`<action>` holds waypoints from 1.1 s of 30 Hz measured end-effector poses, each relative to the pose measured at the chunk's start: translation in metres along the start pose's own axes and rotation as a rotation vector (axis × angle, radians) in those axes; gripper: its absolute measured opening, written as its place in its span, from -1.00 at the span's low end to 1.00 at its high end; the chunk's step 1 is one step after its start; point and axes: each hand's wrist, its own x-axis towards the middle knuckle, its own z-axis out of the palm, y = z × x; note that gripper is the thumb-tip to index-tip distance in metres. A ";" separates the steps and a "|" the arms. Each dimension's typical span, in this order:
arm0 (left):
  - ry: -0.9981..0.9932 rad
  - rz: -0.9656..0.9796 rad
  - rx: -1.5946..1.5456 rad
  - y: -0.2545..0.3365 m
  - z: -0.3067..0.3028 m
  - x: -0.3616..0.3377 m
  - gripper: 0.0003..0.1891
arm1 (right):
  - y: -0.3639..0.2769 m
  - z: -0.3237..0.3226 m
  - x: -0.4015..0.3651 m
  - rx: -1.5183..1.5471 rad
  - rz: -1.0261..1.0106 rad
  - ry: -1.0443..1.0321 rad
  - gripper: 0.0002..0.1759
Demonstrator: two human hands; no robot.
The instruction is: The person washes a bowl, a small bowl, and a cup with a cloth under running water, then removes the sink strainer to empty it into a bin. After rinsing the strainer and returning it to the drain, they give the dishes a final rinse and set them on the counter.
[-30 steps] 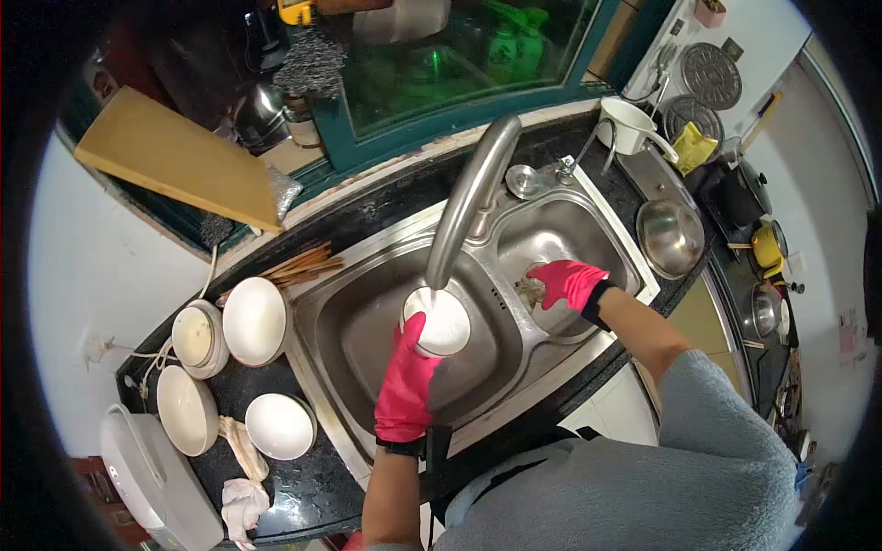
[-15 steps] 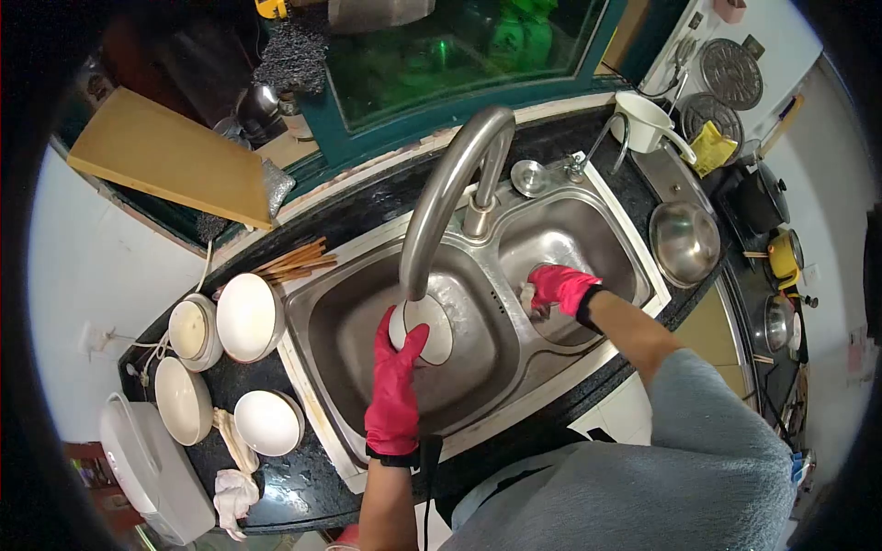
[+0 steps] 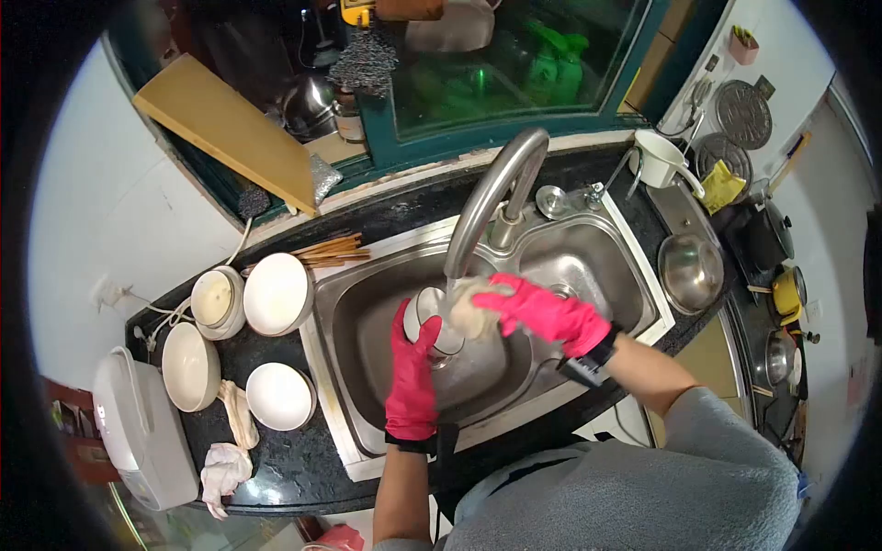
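Both my hands wear red rubber gloves. My left hand (image 3: pixel 413 372) grips a white bowl (image 3: pixel 424 308) by its side, over the left basin of the steel double sink (image 3: pixel 367 399). In my right hand (image 3: pixel 551 317) is a pale cloth (image 3: pixel 473 312), held just right of the bowl and beside the stream from the curved faucet (image 3: pixel 482 197). The cloth is somewhat blurred, and part of the bowl is hidden by my left fingers.
Left of the sink are several white bowls (image 3: pixel 278 294), chopsticks (image 3: pixel 331 251) and a crumpled cloth (image 3: pixel 225 470). A metal bowl (image 3: pixel 689 273) and a white pot (image 3: pixel 660 158) stand on the right counter (image 3: pixel 634 197).
My right hand has come from the right basin to the left one with the cloth, beside the bowl. My left hand still holds the bowl. The whole view has shifted.
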 end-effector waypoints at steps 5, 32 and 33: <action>0.155 0.195 -0.021 0.005 0.004 -0.020 -0.33 | 0.026 0.085 0.049 0.301 0.335 0.088 -0.64; 0.137 0.066 0.018 0.005 -0.002 0.000 -0.45 | 0.038 0.090 0.046 0.529 0.595 -0.188 -0.52; 0.176 0.078 -0.019 0.004 0.003 -0.004 -0.47 | 0.071 0.098 0.048 0.534 0.597 -0.185 -0.52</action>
